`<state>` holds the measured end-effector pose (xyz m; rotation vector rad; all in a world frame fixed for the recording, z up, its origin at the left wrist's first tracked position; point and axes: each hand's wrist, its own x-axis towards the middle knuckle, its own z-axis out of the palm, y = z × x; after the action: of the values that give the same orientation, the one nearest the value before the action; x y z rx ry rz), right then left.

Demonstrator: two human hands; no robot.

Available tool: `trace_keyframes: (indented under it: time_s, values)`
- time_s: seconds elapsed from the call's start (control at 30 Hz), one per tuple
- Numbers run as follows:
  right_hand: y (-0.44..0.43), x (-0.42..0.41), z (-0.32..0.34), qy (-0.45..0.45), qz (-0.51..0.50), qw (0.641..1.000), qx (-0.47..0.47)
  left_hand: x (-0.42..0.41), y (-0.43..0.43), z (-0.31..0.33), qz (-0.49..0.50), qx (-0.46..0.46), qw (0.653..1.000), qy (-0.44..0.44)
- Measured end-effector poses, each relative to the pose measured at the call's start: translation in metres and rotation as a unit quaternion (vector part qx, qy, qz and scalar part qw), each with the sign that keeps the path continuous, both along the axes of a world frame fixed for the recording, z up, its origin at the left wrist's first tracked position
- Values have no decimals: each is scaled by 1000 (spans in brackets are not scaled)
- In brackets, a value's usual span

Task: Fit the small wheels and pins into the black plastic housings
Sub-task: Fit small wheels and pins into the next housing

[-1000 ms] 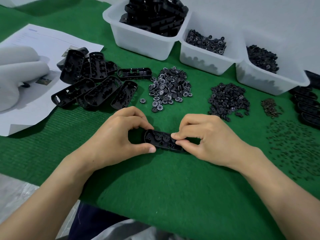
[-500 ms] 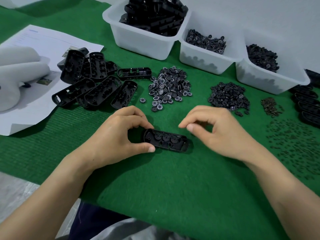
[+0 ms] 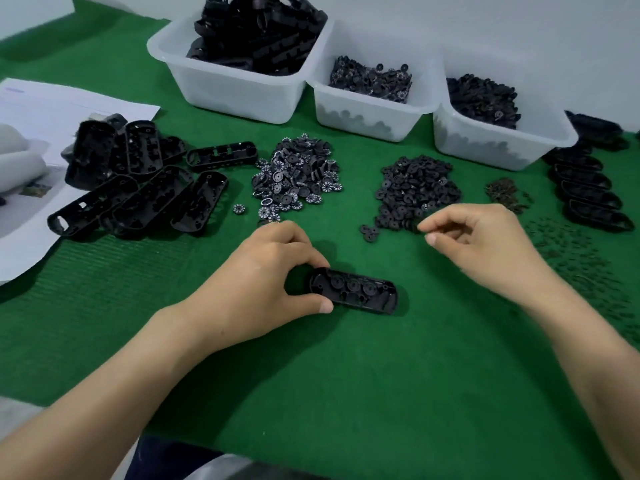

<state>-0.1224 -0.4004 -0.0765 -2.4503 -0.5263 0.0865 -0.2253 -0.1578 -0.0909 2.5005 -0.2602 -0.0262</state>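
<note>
The left end of an oblong black plastic housing [image 3: 356,294] is clamped between the thumb and curled forefinger of the left hand [image 3: 263,271], a hold unchanged from the earlier frames. The housing is kept open side up on the green felt mat [image 3: 346,393] in the same spot near the middle, with three round forms visible inside it. The right hand [image 3: 485,244], which was pinching the housing's right end a second ago and had been lifted clear of it half a second ago, has been carried away up and to the right. Its thumb and forefinger are now brought close together at the near edge of the heap of plain black small wheels [image 3: 415,188], and whether a wheel is pinched between them cannot be told. Beyond the left hand, a heap of white-marked black wheels [image 3: 294,178] and a pile of empty black housings [image 3: 138,188] are seen unmoved, and a small cluster of brown pins [image 3: 505,192] lies just right of the plain heap.
</note>
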Motion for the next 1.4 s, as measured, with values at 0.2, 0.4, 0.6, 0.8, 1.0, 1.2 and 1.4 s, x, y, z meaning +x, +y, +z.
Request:
trace_keyframes:
  time_s: [0.2,0.4,0.6,0.8,1.0,1.2,1.4]
  values:
    - [11,4,0,-37,81,996,-25,14,-36,1,-26,-5,1000,9]
    - [35,13,-5,-64,128,988,-56,13,-40,-4,-12,-56,998,7]
    - [34,12,-5,-69,136,984,-89,15,-36,-7,-12,-71,997,7]
    - [20,-6,-6,-40,147,986,-69,15,-34,-9,-16,-73,997,8]
    - [19,-3,-8,9,74,997,-1,14,-34,-9,-14,-75,997,4]
    - [12,0,-1,8,141,989,-44,14,-34,-10,-12,-75,997,0]
    - [14,0,1,-1,151,987,-49,14,-35,-10,-11,-77,997,0]
